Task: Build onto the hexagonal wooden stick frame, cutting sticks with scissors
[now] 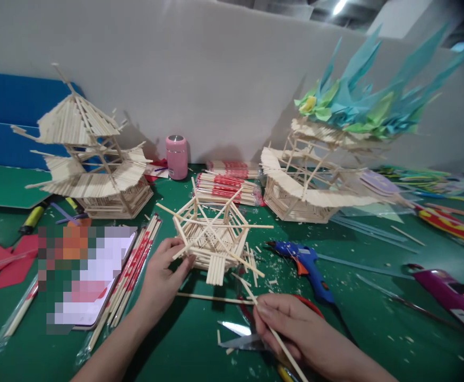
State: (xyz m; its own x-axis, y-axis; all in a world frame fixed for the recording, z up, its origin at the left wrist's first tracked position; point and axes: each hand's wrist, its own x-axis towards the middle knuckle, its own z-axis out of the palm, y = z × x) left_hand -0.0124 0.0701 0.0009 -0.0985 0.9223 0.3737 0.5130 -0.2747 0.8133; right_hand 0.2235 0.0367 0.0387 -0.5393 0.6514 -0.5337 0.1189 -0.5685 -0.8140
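Observation:
A small hexagonal frame of wooden sticks (212,239) stands on the green mat (184,339) in front of me. My left hand (163,273) rests at its left side, fingers curled and touching the sticks of its lower edge. My right hand (295,331) is closed on one thin wooden stick (274,333), which points up-left toward the frame. Under that hand lie red-handled scissors (240,337), blades open.
A blue glue gun (309,265) lies right of the frame. Two bigger stick pagodas stand at the back left (92,159) and back right (307,180), the right one topped with paper leaves. Packs of chopsticks (226,188), a pink cup (177,156) and a blurred tablet (84,278) are about.

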